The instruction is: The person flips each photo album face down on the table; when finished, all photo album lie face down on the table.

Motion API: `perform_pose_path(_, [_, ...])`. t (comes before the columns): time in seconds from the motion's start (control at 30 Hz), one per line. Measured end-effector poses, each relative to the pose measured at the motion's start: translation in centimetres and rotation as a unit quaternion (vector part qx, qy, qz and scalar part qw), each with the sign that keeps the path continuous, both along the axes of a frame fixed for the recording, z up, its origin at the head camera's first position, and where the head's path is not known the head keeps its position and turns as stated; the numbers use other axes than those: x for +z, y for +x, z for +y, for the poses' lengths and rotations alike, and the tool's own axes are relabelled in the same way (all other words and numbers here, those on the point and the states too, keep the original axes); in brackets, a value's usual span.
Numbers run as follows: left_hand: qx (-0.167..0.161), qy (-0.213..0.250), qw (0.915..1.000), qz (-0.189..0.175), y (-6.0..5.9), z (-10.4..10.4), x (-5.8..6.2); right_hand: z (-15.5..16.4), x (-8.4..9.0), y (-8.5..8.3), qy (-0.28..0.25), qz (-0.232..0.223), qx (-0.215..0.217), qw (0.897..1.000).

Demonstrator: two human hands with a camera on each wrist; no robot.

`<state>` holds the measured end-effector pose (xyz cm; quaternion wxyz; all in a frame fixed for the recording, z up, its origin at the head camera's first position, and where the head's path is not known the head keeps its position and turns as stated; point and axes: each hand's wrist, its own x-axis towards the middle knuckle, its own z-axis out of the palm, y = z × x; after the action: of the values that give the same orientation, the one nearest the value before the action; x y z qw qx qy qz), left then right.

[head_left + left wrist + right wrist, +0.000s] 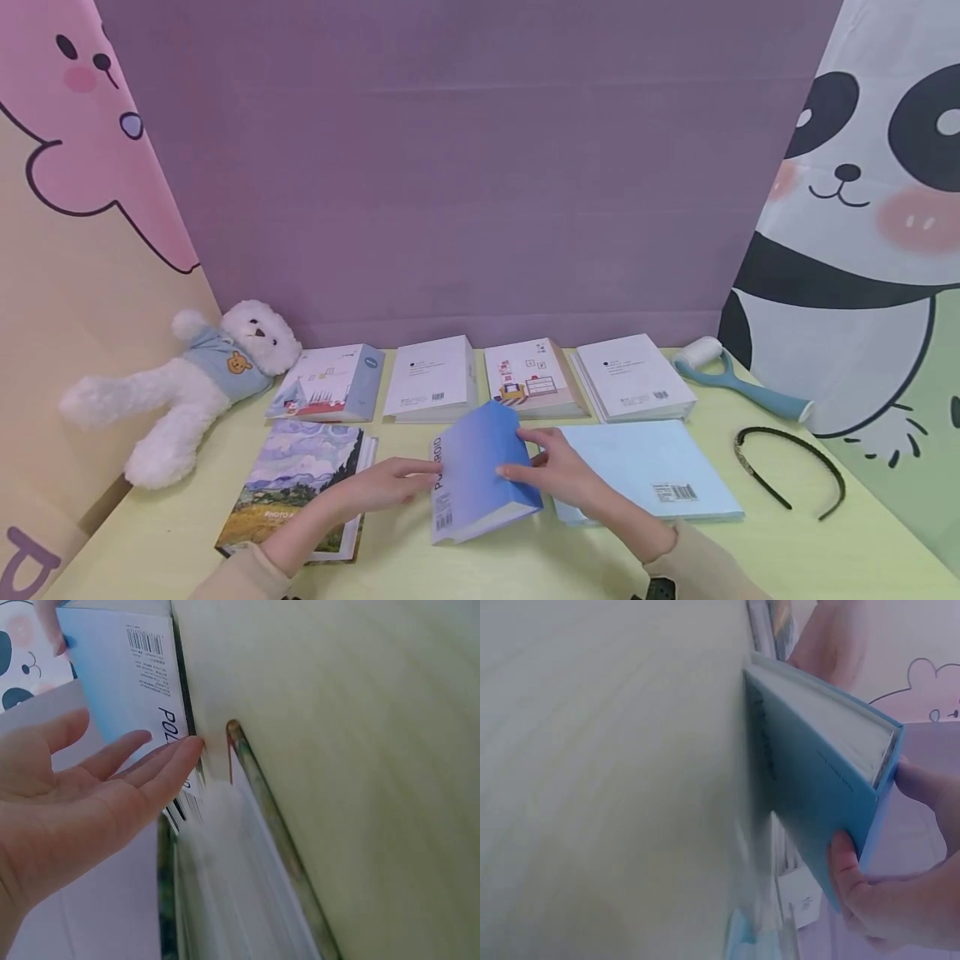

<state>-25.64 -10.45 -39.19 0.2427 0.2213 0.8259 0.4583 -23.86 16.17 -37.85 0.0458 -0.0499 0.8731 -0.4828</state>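
A blue gradient photo album (480, 475) marked with "POLAROID"-like lettering is tilted, its right side raised off the table. My right hand (558, 471) grips that raised side, thumb and fingers on opposite faces, as the right wrist view shows at the album (810, 757). My left hand (390, 483) reaches in from the left with fingers nearly straight, fingertips at the album's left edge. In the left wrist view, the left hand (97, 780) has its palm turned up. Below the left forearm lies a photo album with a painted landscape cover (292, 475).
Behind, a row of several albums includes a white one (431, 375) and one with a room drawing (532, 375). A pale blue album (645, 467) lies right. Also there are a white plush bear (225, 358), a blue-handled lint roller (742, 383) and a black headband (795, 437).
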Motion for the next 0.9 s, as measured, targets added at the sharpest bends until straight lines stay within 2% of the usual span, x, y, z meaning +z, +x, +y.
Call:
perform_pose_path(0.17, [0.015,0.007,0.9999,-0.002,0.0,-0.6,-0.1,0.3,-0.7,-0.2,-0.011,-0.01,0.025,1.0])
perform_pose_path(0.3, [0.021,0.009,0.9997,0.01,-0.1,-0.9,-0.3,0.6,-1.1,-0.4,-0.015,-0.02,0.049,0.998])
perform_pose_path(0.57, [-0.005,0.006,0.9989,0.047,-0.2,-1.8,-0.2,1.3,-2.1,-0.8,0.004,-0.011,0.139,0.99])
perform_pose_path(0.7, [-0.018,0.008,0.9996,0.021,0.0,-1.8,0.1,1.3,-2.1,-0.9,-0.008,-0.017,0.152,0.988])
perform_pose_path(0.9, [-0.018,0.007,0.9996,-0.022,0.2,-1.5,0.1,1.3,-2.1,-0.7,-0.024,-0.037,0.151,0.988])
